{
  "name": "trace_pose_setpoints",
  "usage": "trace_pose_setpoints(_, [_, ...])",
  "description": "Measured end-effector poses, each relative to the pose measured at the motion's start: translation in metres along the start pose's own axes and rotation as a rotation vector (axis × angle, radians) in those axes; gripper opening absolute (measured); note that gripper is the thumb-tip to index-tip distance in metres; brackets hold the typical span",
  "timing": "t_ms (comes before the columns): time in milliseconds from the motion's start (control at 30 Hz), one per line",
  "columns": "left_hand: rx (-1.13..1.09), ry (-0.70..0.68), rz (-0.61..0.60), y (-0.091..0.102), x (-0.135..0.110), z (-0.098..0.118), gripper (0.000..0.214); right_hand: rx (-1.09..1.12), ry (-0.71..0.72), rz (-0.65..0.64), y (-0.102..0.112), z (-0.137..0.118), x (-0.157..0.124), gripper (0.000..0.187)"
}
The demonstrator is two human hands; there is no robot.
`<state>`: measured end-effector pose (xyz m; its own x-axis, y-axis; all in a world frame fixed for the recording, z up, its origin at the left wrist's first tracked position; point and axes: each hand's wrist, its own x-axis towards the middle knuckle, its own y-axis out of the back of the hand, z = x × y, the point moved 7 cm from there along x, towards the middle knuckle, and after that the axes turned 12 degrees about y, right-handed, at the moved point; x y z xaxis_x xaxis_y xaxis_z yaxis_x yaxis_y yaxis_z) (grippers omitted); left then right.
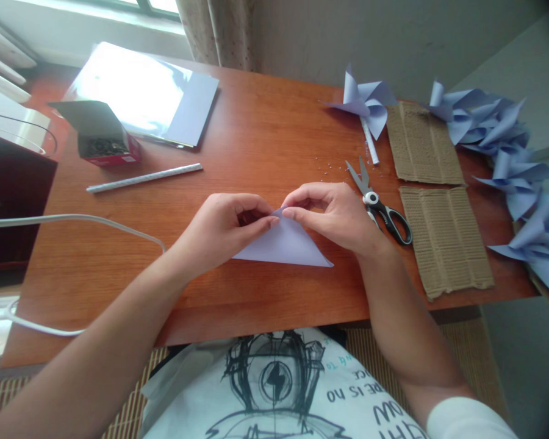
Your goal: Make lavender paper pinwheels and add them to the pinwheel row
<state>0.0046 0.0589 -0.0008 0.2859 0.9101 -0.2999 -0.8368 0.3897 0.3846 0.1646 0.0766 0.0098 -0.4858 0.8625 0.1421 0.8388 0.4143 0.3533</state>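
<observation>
A pale lilac sheet of paper [287, 245], folded into a triangle, lies before me with its long edge toward my body. My left hand [235, 225] pinches the paper just left of its top corner, thumb on the near side. At the same corner my right hand [332, 213] grips it between thumb and fingertips. The two hands almost meet there, and part of the paper's left side is hidden under my left hand. Close beyond my right hand lie scissors [371, 200], their blades spread apart, with black and grey handles.
Paper pinwheels [368, 100] stand at the back right, with several more [480, 119] along the right edge. Two cardboard pieces [446, 241] lie beside the scissors. On the left are a silvery paper stick [144, 178], an open small box [105, 143], a paper pack [190, 110] and a white cable [96, 217].
</observation>
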Motion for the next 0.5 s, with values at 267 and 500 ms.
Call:
trace_pose_setpoints(267, [0.006, 0.001, -0.004, -0.0004, -0.0003, 0.0004, 0.022, 0.010, -0.013, -0.008, 0.0000, -0.0004, -0.0002, 0.009])
trace_pose_setpoints(500, [0.006, -0.005, 0.004, -0.0001, -0.0005, 0.0013, 0.020, 0.012, -0.003, -0.010, -0.0001, 0.0004, -0.0003, 0.009])
